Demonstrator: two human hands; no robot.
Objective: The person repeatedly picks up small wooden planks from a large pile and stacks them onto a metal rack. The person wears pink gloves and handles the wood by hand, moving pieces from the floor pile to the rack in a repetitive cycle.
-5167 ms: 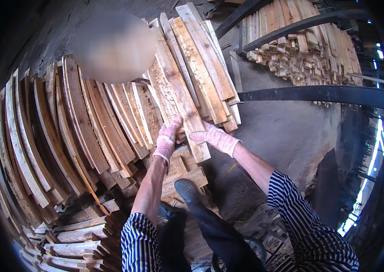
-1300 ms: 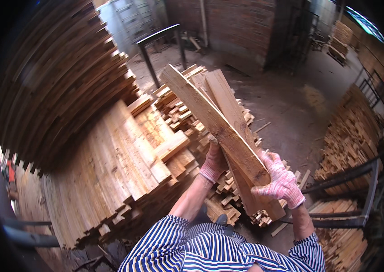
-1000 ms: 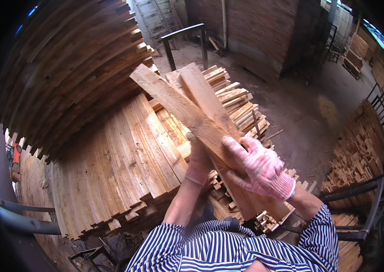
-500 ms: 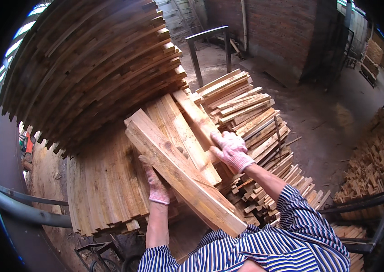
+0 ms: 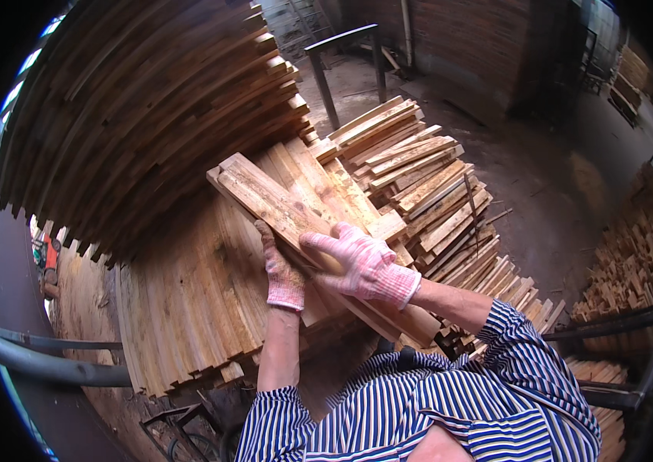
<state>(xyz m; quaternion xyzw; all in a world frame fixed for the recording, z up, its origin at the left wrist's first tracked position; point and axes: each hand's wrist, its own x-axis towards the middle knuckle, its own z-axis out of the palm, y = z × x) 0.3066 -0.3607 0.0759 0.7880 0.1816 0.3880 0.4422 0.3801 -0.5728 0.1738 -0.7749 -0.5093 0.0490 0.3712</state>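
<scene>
Knitted work gloves, pinkish and soiled, cover both hands. My left hand (image 5: 283, 271) is closed on the left side of a small bundle of wooden planks (image 5: 263, 194), which slants from upper left to lower right. Over the same bundle my right hand (image 5: 363, 266) reaches from the right, its fingers and thumb around the upper planks; some fingertips are hidden. Beneath lies a flat layer of planks (image 5: 188, 285) set side by side. Close to the right hand, another short plank end (image 5: 386, 225) juts out of that layer.
A tall stack of planks (image 5: 149, 100) rises at the far left. A pile of loose planks (image 5: 426, 177) lies to the right, with a dark metal frame (image 5: 342, 38) behind it. Metal rails (image 5: 64, 368) run at lower left. More wood pieces (image 5: 634, 262) are heaped at far right.
My right hand has come leftward from a plank on the layer onto the bundle in my left hand. The bundle's upper end has risen slightly, and its lower end has shifted right.
</scene>
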